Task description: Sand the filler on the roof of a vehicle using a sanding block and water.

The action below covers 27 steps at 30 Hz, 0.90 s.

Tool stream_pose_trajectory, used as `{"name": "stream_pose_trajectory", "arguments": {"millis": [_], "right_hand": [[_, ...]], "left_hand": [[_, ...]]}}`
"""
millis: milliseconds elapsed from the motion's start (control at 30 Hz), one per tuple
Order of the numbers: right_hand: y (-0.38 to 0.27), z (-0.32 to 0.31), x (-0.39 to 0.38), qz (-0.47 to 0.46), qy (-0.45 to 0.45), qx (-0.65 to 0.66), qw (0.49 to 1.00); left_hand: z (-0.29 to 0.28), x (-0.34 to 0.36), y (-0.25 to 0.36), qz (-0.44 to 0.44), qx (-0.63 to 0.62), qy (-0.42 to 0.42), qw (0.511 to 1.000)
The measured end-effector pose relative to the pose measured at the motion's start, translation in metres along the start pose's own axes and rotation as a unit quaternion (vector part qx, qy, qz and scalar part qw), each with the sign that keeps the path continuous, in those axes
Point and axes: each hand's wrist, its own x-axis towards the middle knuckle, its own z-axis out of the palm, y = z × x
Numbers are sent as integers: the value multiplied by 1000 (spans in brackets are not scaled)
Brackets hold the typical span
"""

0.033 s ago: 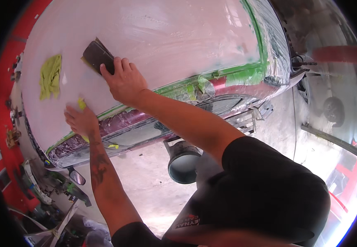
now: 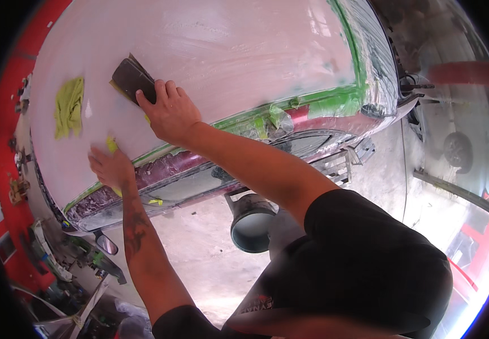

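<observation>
My right hand [image 2: 172, 116] grips one end of a dark sanding block [image 2: 132, 73], with a sheet of sandpaper showing along its edges. The block lies against a wet, pinkish-white car panel [image 2: 244, 62]. To its left my left hand [image 2: 110, 166] rests on the panel near the lower edge, fingers stretched out and slightly blurred. Small yellow-green bits [image 2: 112, 144] show beside that hand; whether they belong to something under the palm cannot be made out. A crumpled yellow-green cloth [image 2: 69, 107] lies on the panel beyond my left hand.
Green masking tape [image 2: 335, 93] borders the panel, with torn film near the right corner. Below the car, a dark bucket [image 2: 253, 229] stands on the pale floor [image 2: 199, 254]. A small mirror [image 2: 107, 244] and assorted parts lie at the left. A rail [image 2: 462, 198] crosses the right side.
The sanding block and my right hand have shifted very slightly. My left hand stays in nearly the same place.
</observation>
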Motion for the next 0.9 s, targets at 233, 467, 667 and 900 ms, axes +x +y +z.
{"name": "stream_pose_trajectory", "arguments": {"millis": [233,467,667,900], "right_hand": [[127,-98,-65,183,76,-87,976],[22,-35,-9,60,33,-22,997],[90,-65,-43,94,49,-57,993],[94,-73,-47,166,110,-99,975]], "left_hand": [[-2,-3,-7,-5,-17,13,1000],[-1,-3,3,-10,20,8,1000],[-1,-6,-17,-5,-20,6,1000],[-11,-6,8,-12,17,6,1000]]}}
